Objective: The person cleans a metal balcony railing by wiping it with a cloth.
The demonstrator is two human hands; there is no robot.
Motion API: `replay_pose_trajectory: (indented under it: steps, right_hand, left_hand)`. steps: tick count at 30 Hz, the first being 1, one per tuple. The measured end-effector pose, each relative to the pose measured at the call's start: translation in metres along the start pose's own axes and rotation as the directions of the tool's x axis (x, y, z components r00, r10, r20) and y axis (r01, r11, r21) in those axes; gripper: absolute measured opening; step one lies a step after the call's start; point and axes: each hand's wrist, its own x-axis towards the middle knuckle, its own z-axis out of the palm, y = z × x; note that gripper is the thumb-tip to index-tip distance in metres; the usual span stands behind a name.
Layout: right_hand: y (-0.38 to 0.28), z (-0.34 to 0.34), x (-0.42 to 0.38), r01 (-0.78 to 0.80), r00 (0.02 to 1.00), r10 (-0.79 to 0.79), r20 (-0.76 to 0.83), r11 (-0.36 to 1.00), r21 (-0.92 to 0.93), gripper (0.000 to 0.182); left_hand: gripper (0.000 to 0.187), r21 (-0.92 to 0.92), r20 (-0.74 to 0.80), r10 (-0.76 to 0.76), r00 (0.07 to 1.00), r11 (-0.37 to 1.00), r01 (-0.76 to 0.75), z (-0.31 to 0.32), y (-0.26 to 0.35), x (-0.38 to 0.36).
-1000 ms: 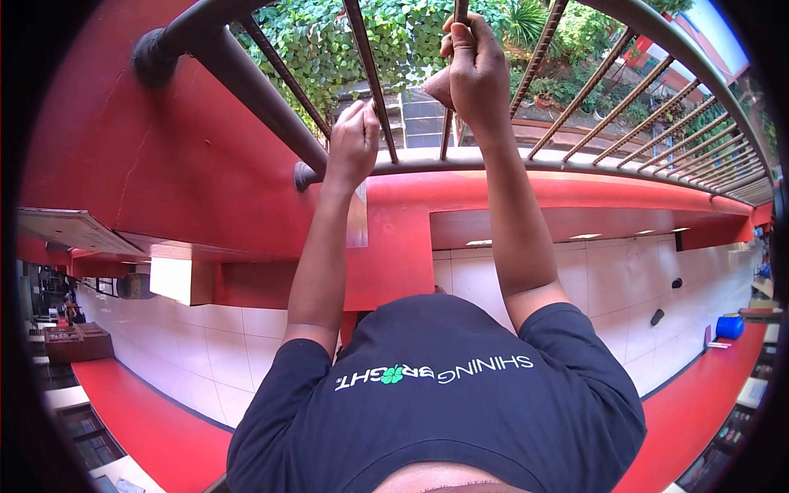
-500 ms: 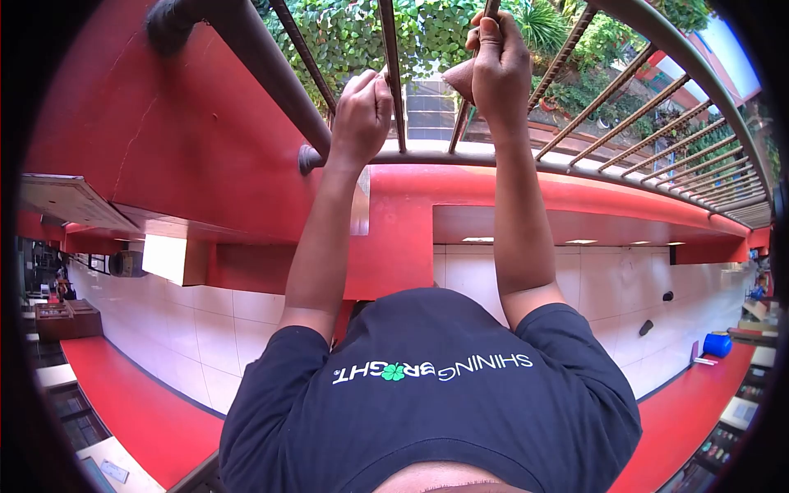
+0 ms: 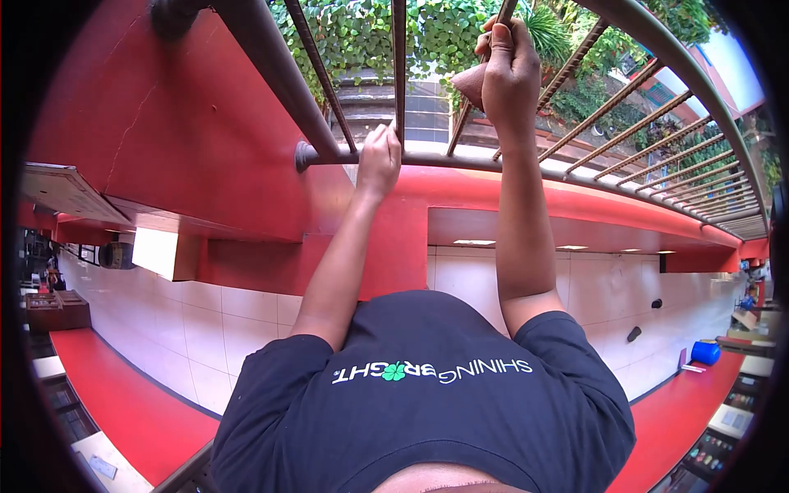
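Right-hand fingers closed narrow round one thin bar point(image 3: 459, 131) up high, with 1 brown piece point(image 3: 470, 85) tucked in the same grip. Piece is thin, matte, sheet-like, and sticks out left of the right hand point(image 3: 511, 82) in a blunt point; material can't be confirmed. Left-hand fingers curled tight beside the second thin bar point(image 3: 399, 66), near its foot; can't tell if anything is in them. Left hand point(image 3: 380, 163) sits lower than the right. 2 bare forearms, both reaching out to the railing. Railing: 3 thin bars from the left up to and including the gripped one, more fanning off to the right; those on the right look ribbed, like rebar. 1 thick round post point(image 3: 275, 78) slants at left, 1 round lower rail point(image 3: 436, 158) takes the bar feet, 1 curved top rail point(image 3: 699, 66) sweeps over to the right. Round collar point(image 3: 303, 156) at the left end of the lower rail. Beyond the bars: leafy green plants point(image 3: 353, 37). Below the rail: smooth painted red ledge point(image 3: 460, 191); red wall point(image 3: 164, 156) at left has 1 thin crack line. Dark fabric shirt point(image 3: 427, 411), white lettering, 1 green clover point(image 3: 394, 371). Pale square floor tiles point(image 3: 575, 283), 2 small dark objects point(image 3: 645, 319) on them, 1 rounded blue container point(image 3: 705, 353) far right.
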Motion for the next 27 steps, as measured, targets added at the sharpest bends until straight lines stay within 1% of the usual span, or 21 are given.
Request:
replay_pose_trajectory:
  steps: [1, 2, 3, 4, 5, 6, 8, 10, 11, 12, 14, 15, 16, 18, 19, 20, 21, 23, 24, 26, 27]
  right_hand:
    - [0.002, 0.000, 0.000, -0.004, 1.000, 0.004, 0.005, 1.000, -0.003, 0.023]
    - [0.005, 0.001, 0.001, 0.025, 1.000, -0.025, 0.002, 1.000, 0.005, 0.023]
    - [0.007, 0.001, 0.003, 0.056, 0.998, -0.056, 0.001, 0.998, 0.014, 0.023]
    - [0.009, 0.001, 0.003, 0.051, 0.999, -0.051, 0.012, 0.999, 0.010, 0.023]
    - [0.012, 0.001, 0.003, 0.064, 0.998, -0.064, 0.002, 0.998, 0.009, 0.022]
    - [0.013, 0.002, 0.003, 0.079, 0.997, -0.079, -0.011, 0.997, 0.008, 0.022]
    - [0.012, 0.001, 0.003, 0.071, 0.997, -0.071, -0.003, 0.997, -0.014, 0.022]
    - [0.015, 0.000, 0.004, 0.076, 0.997, -0.076, 0.003, 0.997, -0.014, 0.022]
    - [0.016, -0.001, 0.004, 0.061, 0.998, -0.061, 0.018, 0.998, 0.021, 0.023]
    - [0.010, 0.000, 0.004, 0.060, 0.998, -0.061, 0.027, 0.998, 0.020, 0.023]
    - [-0.007, 0.003, 0.003, 0.067, 0.998, -0.067, -0.006, 0.996, -0.065, 0.024]
    - [-0.004, 0.003, 0.003, 0.074, 0.997, -0.074, 0.001, 0.996, -0.051, 0.024]
    - [-0.003, 0.003, 0.003, 0.074, 0.997, -0.074, 0.009, 0.996, -0.051, 0.024]
    - [-0.001, 0.002, 0.003, 0.050, 0.999, -0.051, -0.005, 0.998, -0.049, 0.023]
    - [0.004, 0.001, 0.004, 0.052, 0.999, -0.051, 0.002, 0.998, -0.047, 0.023]
    - [0.012, -0.001, 0.005, 0.056, 0.998, -0.056, 0.028, 0.998, 0.009, 0.023]
    - [0.017, -0.002, 0.006, 0.060, 0.997, -0.064, 0.053, 0.996, 0.068, 0.023]
    - [0.016, -0.003, 0.004, 0.055, 0.997, -0.058, 0.057, 0.997, 0.055, 0.023]
    - [0.015, -0.003, 0.005, 0.046, 0.997, -0.048, 0.056, 0.998, 0.037, 0.023]
    - [0.016, -0.005, 0.007, 0.072, 0.995, -0.075, 0.067, 0.996, 0.045, 0.023]
    - [0.015, -0.005, 0.006, 0.039, 0.996, -0.045, 0.075, 0.996, 0.080, 0.023]
  left_hand:
    - [0.035, 0.033, -0.064, 0.050, 0.997, 0.998, -0.048, 0.007, -0.001, -0.009]
    - [0.036, 0.069, -0.124, 0.100, 0.987, 0.993, -0.092, 0.013, -0.003, -0.015]
    - [0.036, 0.089, -0.081, 0.049, 0.995, 0.995, -0.042, 0.016, -0.009, -0.015]
    - [0.036, 0.112, -0.039, -0.006, 0.999, 0.994, 0.010, 0.005, 0.007, -0.003]
    - [0.033, 0.076, -0.178, 0.080, 0.981, 0.995, -0.068, -0.001, 0.025, 0.010]
    - [0.031, 0.130, -0.217, 0.088, 0.972, 0.990, -0.061, -0.005, 0.037, 0.019]
    - [0.031, 0.148, -0.235, 0.071, 0.970, 0.988, -0.036, -0.004, 0.040, 0.018]
    - [0.030, 0.148, -0.173, -0.079, 0.982, 0.983, 0.105, 0.026, 0.009, -0.013]
    - [0.032, 0.142, -0.185, -0.085, 0.979, 0.983, 0.113, 0.038, -0.001, -0.030]
    - [0.032, 0.140, -0.190, -0.093, 0.977, 0.983, 0.120, 0.040, -0.002, -0.031]
    - [0.037, 0.213, -0.142, -0.168, 0.976, 0.957, 0.195, 0.041, -0.002, -0.035]
    - [0.041, 0.259, -0.137, -0.129, 0.982, 0.952, 0.161, 0.041, -0.007, -0.027]
    - [0.041, 0.257, -0.141, -0.136, 0.981, 0.951, 0.169, 0.036, 0.003, -0.020]
    - [0.040, 0.247, -0.246, -0.119, 0.962, 0.952, 0.181, 0.028, 0.023, -0.005]
    - [0.040, 0.232, -0.229, -0.151, 0.962, 0.951, 0.204, 0.029, 0.024, -0.007]
    - [0.040, 0.233, -0.234, -0.155, 0.960, 0.950, 0.210, 0.034, 0.020, -0.013]
    - [0.040, 0.195, -0.239, -0.191, 0.952, 0.951, 0.240, 0.043, 0.013, -0.021]
    - [0.041, 0.147, -0.254, -0.228, 0.940, 0.952, 0.270, 0.044, 0.017, -0.020]
    - [0.041, 0.152, -0.265, -0.219, 0.939, 0.952, 0.265, 0.045, 0.018, -0.013]
    - [0.042, 0.119, -0.363, -0.131, 0.923, 0.975, 0.185, 0.017, 0.061, 0.017]
    - [0.042, 0.156, -0.387, -0.090, 0.918, 0.975, 0.161, 0.001, 0.085, 0.033]
